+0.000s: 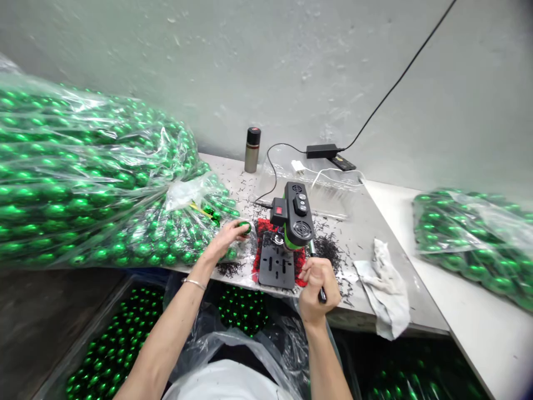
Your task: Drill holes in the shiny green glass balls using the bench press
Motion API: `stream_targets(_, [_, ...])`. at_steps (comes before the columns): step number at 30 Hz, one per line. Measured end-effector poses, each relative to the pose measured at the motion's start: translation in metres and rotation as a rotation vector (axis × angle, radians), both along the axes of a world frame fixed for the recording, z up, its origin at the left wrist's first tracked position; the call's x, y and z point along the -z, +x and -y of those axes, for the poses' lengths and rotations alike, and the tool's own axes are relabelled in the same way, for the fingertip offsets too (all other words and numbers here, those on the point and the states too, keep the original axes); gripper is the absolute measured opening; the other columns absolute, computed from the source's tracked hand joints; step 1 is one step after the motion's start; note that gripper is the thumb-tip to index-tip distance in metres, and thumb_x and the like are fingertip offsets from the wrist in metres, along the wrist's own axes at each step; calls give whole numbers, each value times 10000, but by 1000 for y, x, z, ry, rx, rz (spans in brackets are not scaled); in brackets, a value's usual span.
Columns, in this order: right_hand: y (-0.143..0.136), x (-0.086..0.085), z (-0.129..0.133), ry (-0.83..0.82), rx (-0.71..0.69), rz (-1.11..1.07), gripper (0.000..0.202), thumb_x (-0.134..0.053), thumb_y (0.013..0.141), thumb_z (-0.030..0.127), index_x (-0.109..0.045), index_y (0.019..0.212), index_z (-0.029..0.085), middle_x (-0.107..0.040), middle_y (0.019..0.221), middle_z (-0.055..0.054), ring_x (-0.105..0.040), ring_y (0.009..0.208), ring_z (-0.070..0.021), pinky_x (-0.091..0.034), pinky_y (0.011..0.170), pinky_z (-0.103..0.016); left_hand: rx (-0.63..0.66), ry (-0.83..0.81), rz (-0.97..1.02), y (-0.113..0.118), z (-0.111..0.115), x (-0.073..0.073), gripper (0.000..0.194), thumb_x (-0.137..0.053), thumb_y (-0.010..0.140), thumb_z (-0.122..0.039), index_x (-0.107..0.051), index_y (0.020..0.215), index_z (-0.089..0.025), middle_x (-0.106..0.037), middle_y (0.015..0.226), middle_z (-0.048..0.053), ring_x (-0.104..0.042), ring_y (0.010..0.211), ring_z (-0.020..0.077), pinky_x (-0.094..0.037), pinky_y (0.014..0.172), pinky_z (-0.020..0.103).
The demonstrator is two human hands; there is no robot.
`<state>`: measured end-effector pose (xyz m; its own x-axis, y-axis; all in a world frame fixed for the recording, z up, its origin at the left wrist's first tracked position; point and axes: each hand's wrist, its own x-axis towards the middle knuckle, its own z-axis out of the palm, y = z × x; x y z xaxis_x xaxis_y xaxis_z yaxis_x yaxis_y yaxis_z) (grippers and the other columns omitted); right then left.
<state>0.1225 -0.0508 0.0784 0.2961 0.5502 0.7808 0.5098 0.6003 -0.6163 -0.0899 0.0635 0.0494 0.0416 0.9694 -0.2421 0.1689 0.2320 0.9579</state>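
My left hand (230,235) holds a shiny green ball (245,226) in its fingertips, just left of a small black machine (297,214) with a slotted base plate (276,266). The fingers of my right hand (320,283) are wrapped round the machine's lever handle (322,295), on the machine's right side. Red material (300,261) shows beside the base plate. A large clear bag of green balls (95,183) lies left of my left hand, and its knotted neck points towards the machine.
A dark-capped bottle (252,150) and a clear plastic tray (333,203) stand behind. Black bits (327,250) litter the tabletop. A white cloth (385,289) hangs over the front edge. Another bag of green balls (474,239) lies right; crates of balls (116,344) are below.
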Motion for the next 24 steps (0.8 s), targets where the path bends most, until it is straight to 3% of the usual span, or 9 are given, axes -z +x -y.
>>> stream_targets(3, [1,-10,-1,-19,-7,-6,330,-466,976,166,-516,653,206,-565,664,16,-555,599,-111,-412,562,-266,-58,-68,326,22,20,16,420,-782,716,-398,-718,1059,-165,-717,1053,82,-657,908,185,-483,710,261])
stream_targets(6, [2,-25,-3,-61,-27,-4,339,-454,984,171,-491,649,208,-551,660,22,-546,602,-105,-406,569,-261,-64,-120,438,43,34,27,436,-821,677,-359,-721,1063,-183,-709,1070,67,-643,918,172,-481,715,254])
stream_targets(9, [2,-36,-4,-72,-27,5,346,-461,985,173,-477,641,207,-536,649,26,-535,599,-98,-400,577,-257,-31,-138,479,59,40,35,426,-834,662,-309,-698,1040,-167,-714,1007,66,-664,920,186,-524,828,311])
stream_targets(15, [0,-35,-5,-27,-8,28,333,-476,975,161,-489,646,212,-530,632,26,-542,594,-103,-403,564,-260,6,103,278,77,50,46,324,-763,725,-230,-656,1025,-169,-743,1089,87,-688,1076,232,-523,1001,380])
stream_targets(19, [2,-29,-5,24,-24,66,305,-485,954,114,-494,665,212,-522,632,31,-549,616,-107,-421,590,-261,54,240,30,82,59,50,406,-716,798,-223,-659,1199,-190,-738,1212,103,-700,1103,256,-528,1030,425])
stream_targets(24, [4,-26,-5,47,-26,93,296,-480,943,91,-492,674,213,-535,648,25,-553,627,-113,-425,592,-266,111,513,-246,83,63,56,350,-698,844,-215,-687,1194,-205,-725,1255,91,-667,1183,268,-523,1050,432])
